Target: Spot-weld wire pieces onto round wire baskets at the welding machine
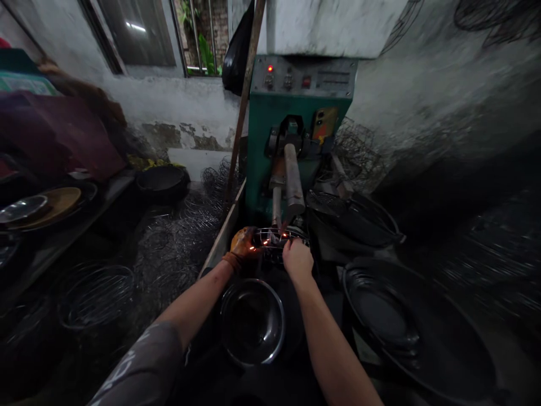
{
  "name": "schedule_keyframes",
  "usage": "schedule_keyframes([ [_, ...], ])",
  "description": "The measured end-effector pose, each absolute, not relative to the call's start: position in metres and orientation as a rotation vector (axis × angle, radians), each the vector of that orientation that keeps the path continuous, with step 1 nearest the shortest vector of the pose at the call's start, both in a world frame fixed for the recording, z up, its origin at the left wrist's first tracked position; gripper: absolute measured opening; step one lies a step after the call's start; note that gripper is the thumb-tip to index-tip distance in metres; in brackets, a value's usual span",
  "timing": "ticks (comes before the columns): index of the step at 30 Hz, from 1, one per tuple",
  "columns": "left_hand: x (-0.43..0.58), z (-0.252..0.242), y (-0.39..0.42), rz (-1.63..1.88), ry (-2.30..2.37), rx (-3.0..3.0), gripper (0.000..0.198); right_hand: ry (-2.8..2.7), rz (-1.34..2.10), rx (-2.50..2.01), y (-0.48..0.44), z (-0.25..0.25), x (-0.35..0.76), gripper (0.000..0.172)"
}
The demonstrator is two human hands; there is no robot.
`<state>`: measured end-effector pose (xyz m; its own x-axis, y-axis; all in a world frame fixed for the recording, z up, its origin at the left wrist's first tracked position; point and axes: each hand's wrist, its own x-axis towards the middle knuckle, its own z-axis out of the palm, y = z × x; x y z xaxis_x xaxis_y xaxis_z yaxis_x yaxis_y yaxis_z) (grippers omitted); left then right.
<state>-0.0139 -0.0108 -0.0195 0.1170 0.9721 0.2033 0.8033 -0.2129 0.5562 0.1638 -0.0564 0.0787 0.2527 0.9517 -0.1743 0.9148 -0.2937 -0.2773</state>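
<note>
My left hand (243, 244), in a worn orange glove, grips the left edge of a small wire basket (274, 238). My bare right hand (298, 260) is closed on the basket's right side. The basket sits under the metal electrode arm (293, 181) of a green welding machine (296, 121). Small orange sparks glow on the wire between my hands. A shiny steel bowl (252, 320) rests just below my forearms.
Piles of wire baskets (95, 296) lie at the left and more wire frames (359, 149) stand beside the machine. Large dark pans (406, 321) are stacked at the right. A wooden plank (224, 231) runs along the left of the machine. Plates (40, 206) sit on a left shelf.
</note>
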Motion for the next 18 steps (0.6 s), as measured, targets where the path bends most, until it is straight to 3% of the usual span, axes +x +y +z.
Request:
schedule_keyframes([
  [12, -0.002, -0.003, -0.011, 0.625, 1.726, 2.346, 0.072, -1.712, 0.475, -2.384, -0.051, 0.064, 0.191, 0.037],
  [15, -0.002, -0.013, -0.011, 0.754, 1.687, 2.310, 0.076, -1.701, 0.472, -2.374, -0.051, 0.062, 0.192, 0.035],
  [18, -0.011, -0.030, -0.017, 0.962, 1.609, 2.204, 0.095, -1.696, 0.451, -2.377, -0.050, 0.061, 0.191, 0.035],
])
